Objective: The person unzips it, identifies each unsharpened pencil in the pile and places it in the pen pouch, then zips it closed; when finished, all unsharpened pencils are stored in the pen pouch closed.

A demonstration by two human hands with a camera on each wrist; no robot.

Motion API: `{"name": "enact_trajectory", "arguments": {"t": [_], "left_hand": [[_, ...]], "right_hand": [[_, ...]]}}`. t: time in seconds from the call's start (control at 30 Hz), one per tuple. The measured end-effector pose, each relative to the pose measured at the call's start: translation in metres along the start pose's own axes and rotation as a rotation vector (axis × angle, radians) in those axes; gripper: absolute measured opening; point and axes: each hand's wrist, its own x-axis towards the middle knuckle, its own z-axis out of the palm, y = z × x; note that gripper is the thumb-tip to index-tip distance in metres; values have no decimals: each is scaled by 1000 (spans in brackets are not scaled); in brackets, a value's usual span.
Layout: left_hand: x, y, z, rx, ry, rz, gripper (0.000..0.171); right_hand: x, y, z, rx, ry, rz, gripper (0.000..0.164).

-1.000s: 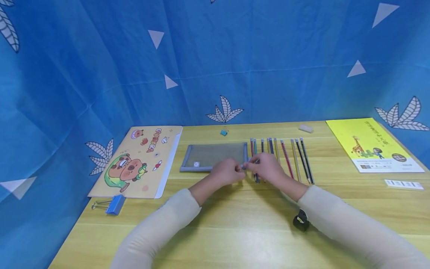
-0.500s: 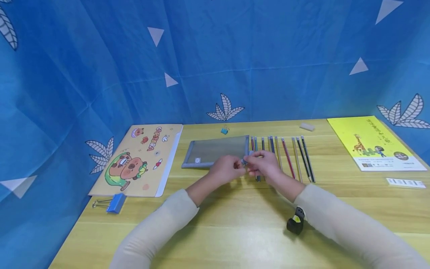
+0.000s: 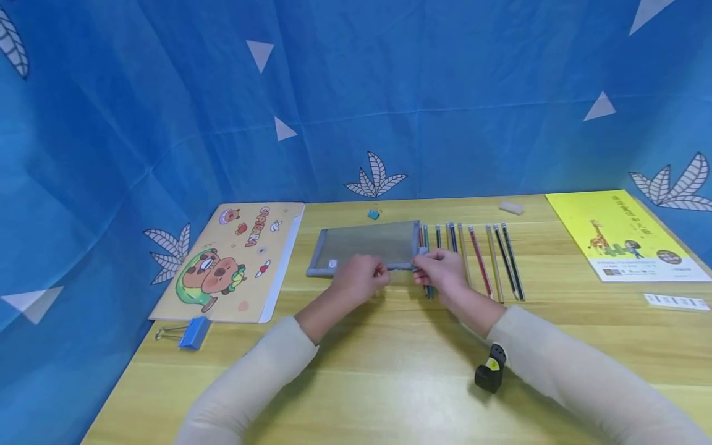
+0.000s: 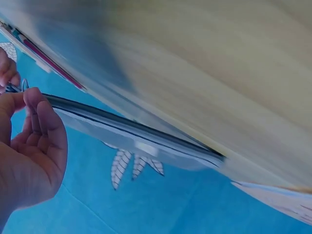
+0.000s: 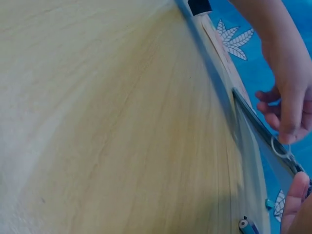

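A grey mesh zipper pouch (image 3: 367,244) lies in the middle of the table, its near edge raised a little. My left hand (image 3: 358,278) is at the zipper edge, thumb and index finger pinching the ring-shaped zipper pull (image 5: 280,146). At the pouch's near right corner, my right hand (image 3: 445,272) pinches the end of the zipper edge. The pouch's dark zipper edge (image 4: 131,127) stretches away from the left hand in the left wrist view. Several pencils (image 3: 479,262) lie in a row right of the pouch, some partly hidden by the right hand.
A capybara folder (image 3: 228,266) and blue binder clip (image 3: 194,334) lie at left. Behind the pouch is a small teal clip (image 3: 374,214). An eraser (image 3: 512,207), yellow booklet (image 3: 623,238) and white strip (image 3: 675,301) lie at right. A blue curtain (image 3: 334,93) hangs behind.
My left hand has moved left along the zipper edge, away from the right hand, which stays at the corner. The pouch's near edge has lifted, and the pouch has shifted slightly.
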Motion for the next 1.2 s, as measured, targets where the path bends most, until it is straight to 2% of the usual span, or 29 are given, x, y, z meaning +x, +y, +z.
{"name": "enact_trajectory", "arguments": {"t": [0.27,0.5,0.63,0.73,0.93,1.2], "left_hand": [[-10,-32,-14,116,49,-30,16],[-24,-68,-41,202,98,-64,13],[-34,-83,-56,235,153,-92,11],[-40,-87,-64,263,186,-92,11],[-45,-87,-70,305,217,-33,12],[-45,-88,-71,273,242,-18,10]], "right_hand": [[-1,-6,-4,14,-3,23,11],[4,-20,-19,4,-38,25,12],[7,-31,-30,1,-63,7,8],[8,-37,-37,-2,-79,7,7],[8,-45,-46,-22,-78,14,13],[9,-48,-49,4,-90,34,18]]}}
